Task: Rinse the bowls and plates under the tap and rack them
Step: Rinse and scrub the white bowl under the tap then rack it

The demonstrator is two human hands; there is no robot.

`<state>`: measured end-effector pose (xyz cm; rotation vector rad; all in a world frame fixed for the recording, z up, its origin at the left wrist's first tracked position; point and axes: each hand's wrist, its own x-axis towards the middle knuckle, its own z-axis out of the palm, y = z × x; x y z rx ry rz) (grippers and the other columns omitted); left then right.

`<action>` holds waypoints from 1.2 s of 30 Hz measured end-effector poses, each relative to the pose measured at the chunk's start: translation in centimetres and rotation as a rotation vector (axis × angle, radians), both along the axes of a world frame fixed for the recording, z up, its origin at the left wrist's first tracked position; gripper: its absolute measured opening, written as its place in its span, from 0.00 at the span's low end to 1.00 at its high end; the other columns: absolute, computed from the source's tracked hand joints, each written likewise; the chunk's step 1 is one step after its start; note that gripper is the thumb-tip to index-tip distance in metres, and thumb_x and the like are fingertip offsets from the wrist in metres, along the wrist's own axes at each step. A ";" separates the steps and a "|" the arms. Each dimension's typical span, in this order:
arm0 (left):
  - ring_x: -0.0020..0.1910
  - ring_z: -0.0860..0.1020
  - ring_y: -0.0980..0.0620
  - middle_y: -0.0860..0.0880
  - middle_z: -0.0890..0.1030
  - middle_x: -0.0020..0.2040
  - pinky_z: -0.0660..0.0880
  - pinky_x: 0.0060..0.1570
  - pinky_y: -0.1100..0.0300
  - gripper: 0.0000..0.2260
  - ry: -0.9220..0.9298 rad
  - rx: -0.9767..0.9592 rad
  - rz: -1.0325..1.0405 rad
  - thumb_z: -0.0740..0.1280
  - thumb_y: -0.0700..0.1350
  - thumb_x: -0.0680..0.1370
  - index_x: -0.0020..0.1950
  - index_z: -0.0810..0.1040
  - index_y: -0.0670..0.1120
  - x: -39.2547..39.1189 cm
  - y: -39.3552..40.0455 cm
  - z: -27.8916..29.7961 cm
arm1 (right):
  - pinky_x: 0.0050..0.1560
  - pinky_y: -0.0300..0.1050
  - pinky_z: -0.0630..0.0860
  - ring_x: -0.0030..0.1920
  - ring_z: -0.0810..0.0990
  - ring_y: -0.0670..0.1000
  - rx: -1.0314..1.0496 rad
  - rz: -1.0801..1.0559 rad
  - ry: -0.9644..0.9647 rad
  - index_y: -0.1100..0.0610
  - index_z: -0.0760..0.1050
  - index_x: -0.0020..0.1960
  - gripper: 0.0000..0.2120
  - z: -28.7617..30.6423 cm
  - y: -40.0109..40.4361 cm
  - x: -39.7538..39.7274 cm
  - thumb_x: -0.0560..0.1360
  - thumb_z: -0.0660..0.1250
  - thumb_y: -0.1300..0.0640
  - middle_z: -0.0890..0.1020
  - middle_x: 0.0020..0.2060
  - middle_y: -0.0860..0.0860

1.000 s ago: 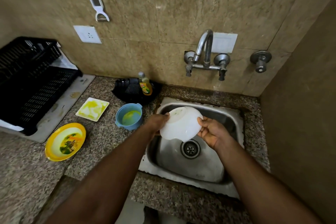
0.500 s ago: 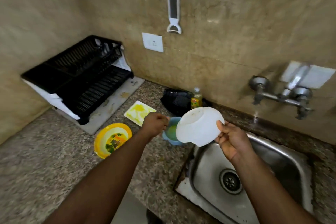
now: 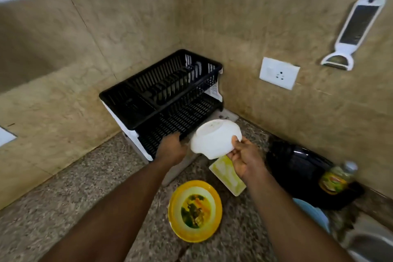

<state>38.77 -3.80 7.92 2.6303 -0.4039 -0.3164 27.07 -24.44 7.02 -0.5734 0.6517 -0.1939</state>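
Note:
My right hand (image 3: 244,158) grips a white bowl (image 3: 214,138) by its rim, tilted with its base facing me, just in front of the lower shelf of the black two-tier dish rack (image 3: 163,100). My left hand (image 3: 172,148) rests on the front edge of that lower shelf, fingers curled over it; the grip is hard to judge. A yellow plate (image 3: 194,211) with green and orange residue lies on the counter below. A white rectangular plate (image 3: 228,174) with yellow smears lies under my right hand. A blue bowl (image 3: 312,212) is partly hidden by my right arm.
A black container (image 3: 297,170) and a dish soap bottle (image 3: 337,178) stand by the wall at right. The sink corner (image 3: 374,244) shows at lower right. A wall socket (image 3: 279,73) and a hanging peeler (image 3: 355,32) are on the tiled wall. The rack sits in the counter's corner.
The view swung left from the sink to the rack. My right hand carried the white bowl over to the rack, and my left hand left the bowl and reached the lower shelf edge.

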 end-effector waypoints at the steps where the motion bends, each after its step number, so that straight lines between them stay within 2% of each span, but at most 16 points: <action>1: 0.53 0.80 0.41 0.41 0.81 0.53 0.70 0.42 0.58 0.13 0.009 0.002 0.017 0.68 0.49 0.80 0.58 0.78 0.41 1.6 0.4 -0.9 | 0.46 0.52 0.82 0.56 0.81 0.55 -0.007 0.003 -0.005 0.62 0.71 0.71 0.18 -0.6 0.2 2.1 0.82 0.65 0.65 0.79 0.66 0.59; 3: 0.53 0.79 0.41 0.40 0.81 0.54 0.70 0.42 0.58 0.14 0.036 0.002 0.040 0.67 0.51 0.81 0.58 0.77 0.42 4.3 0.6 -2.3 | 0.47 0.52 0.81 0.55 0.81 0.54 -0.018 -0.003 -0.015 0.61 0.70 0.72 0.18 -1.9 0.3 6.1 0.82 0.64 0.64 0.78 0.67 0.58; 6: 0.58 0.78 0.42 0.40 0.80 0.62 0.69 0.47 0.59 0.17 0.073 -0.012 0.067 0.64 0.51 0.83 0.66 0.75 0.42 7.7 -0.1 -4.1 | 0.45 0.51 0.80 0.53 0.80 0.53 -0.013 -0.030 -0.034 0.58 0.72 0.68 0.14 -3.9 -0.2 11.4 0.82 0.64 0.64 0.78 0.64 0.56; 9: 0.69 0.74 0.40 0.40 0.74 0.73 0.71 0.61 0.55 0.25 0.153 -0.013 0.099 0.60 0.56 0.85 0.78 0.67 0.43 10.7 -0.9 -5.8 | 0.45 0.51 0.81 0.56 0.80 0.54 -0.031 -0.043 -0.052 0.58 0.71 0.71 0.17 -5.8 -0.8 16.3 0.83 0.63 0.64 0.78 0.64 0.55; 12: 0.74 0.70 0.39 0.40 0.69 0.77 0.68 0.70 0.52 0.29 0.197 0.019 0.108 0.58 0.60 0.84 0.80 0.64 0.44 13.4 -1.3 -7.1 | 0.45 0.51 0.82 0.59 0.80 0.57 -0.056 -0.036 -0.051 0.60 0.71 0.71 0.17 -7.2 -1.1 20.5 0.83 0.63 0.65 0.78 0.65 0.57; 15: 0.76 0.66 0.39 0.39 0.65 0.79 0.64 0.73 0.51 0.31 0.264 0.049 0.101 0.60 0.60 0.83 0.81 0.63 0.44 15.6 -1.1 -8.4 | 0.44 0.51 0.84 0.60 0.81 0.58 -0.078 -0.020 -0.025 0.62 0.73 0.71 0.17 -8.4 -1.1 24.6 0.82 0.64 0.64 0.79 0.66 0.59; 18: 0.78 0.64 0.39 0.41 0.62 0.81 0.62 0.75 0.50 0.38 0.335 0.026 0.075 0.64 0.67 0.78 0.81 0.63 0.47 16.6 -0.4 -9.8 | 0.53 0.55 0.83 0.64 0.80 0.61 -0.084 -0.007 -0.007 0.62 0.74 0.71 0.18 -9.5 -0.8 28.2 0.81 0.65 0.65 0.80 0.65 0.61; 20: 0.78 0.64 0.40 0.43 0.63 0.81 0.63 0.77 0.49 0.49 0.363 -0.020 0.092 0.62 0.79 0.68 0.80 0.65 0.51 16.9 0.0 -10.6 | 0.55 0.58 0.82 0.62 0.81 0.61 -0.084 -0.001 0.001 0.63 0.74 0.70 0.17 -9.8 -0.5 29.8 0.81 0.65 0.66 0.81 0.64 0.61; 21: 0.78 0.64 0.41 0.44 0.63 0.81 0.63 0.77 0.48 0.52 0.370 -0.032 0.108 0.60 0.82 0.64 0.80 0.66 0.53 17.0 0.0 -11.0 | 0.54 0.57 0.82 0.60 0.82 0.60 -0.093 0.006 0.002 0.63 0.74 0.69 0.17 -10.0 -0.4 30.6 0.81 0.65 0.66 0.81 0.63 0.61; 23: 0.78 0.64 0.41 0.44 0.63 0.81 0.63 0.77 0.46 0.51 0.382 -0.055 0.120 0.62 0.81 0.64 0.79 0.67 0.53 17.2 0.1 -11.7 | 0.54 0.58 0.82 0.59 0.82 0.60 -0.121 0.013 0.006 0.63 0.75 0.69 0.17 -10.5 -0.2 31.7 0.81 0.65 0.67 0.81 0.63 0.61; 26: 0.80 0.61 0.41 0.45 0.59 0.82 0.61 0.78 0.46 0.44 0.390 -0.080 0.124 0.69 0.73 0.71 0.80 0.66 0.51 17.2 -0.2 -12.0 | 0.60 0.62 0.80 0.60 0.82 0.60 -0.167 0.029 0.049 0.62 0.75 0.69 0.16 -11.1 -0.1 32.7 0.81 0.65 0.67 0.82 0.62 0.60; 28: 0.79 0.61 0.41 0.45 0.59 0.82 0.61 0.77 0.48 0.42 0.384 -0.078 0.131 0.71 0.69 0.72 0.80 0.66 0.49 17.3 -0.4 -12.1 | 0.59 0.61 0.81 0.56 0.83 0.58 -0.208 0.024 0.066 0.61 0.75 0.67 0.14 -11.5 -0.1 33.1 0.82 0.65 0.65 0.83 0.60 0.58; 30: 0.78 0.62 0.41 0.44 0.61 0.81 0.62 0.77 0.49 0.41 0.373 -0.084 0.139 0.72 0.68 0.72 0.79 0.67 0.49 17.3 -0.6 -12.2 | 0.58 0.61 0.81 0.53 0.83 0.56 -0.348 -0.019 0.142 0.59 0.77 0.64 0.11 -11.9 -0.4 33.5 0.81 0.67 0.61 0.83 0.56 0.56; 33: 0.79 0.61 0.40 0.43 0.58 0.82 0.61 0.78 0.49 0.43 0.361 -0.060 0.136 0.72 0.69 0.72 0.80 0.66 0.49 17.3 -0.6 -12.3 | 0.63 0.61 0.78 0.60 0.80 0.61 -0.692 -0.001 0.347 0.59 0.74 0.69 0.19 -12.6 -1.2 34.2 0.81 0.68 0.53 0.81 0.61 0.59; 36: 0.79 0.61 0.40 0.43 0.58 0.82 0.61 0.78 0.48 0.43 0.362 -0.076 0.143 0.71 0.70 0.71 0.80 0.66 0.49 17.1 -0.5 -12.3 | 0.64 0.50 0.76 0.63 0.79 0.61 -1.074 0.162 0.557 0.61 0.74 0.68 0.18 -11.2 -1.5 34.1 0.83 0.63 0.52 0.80 0.63 0.59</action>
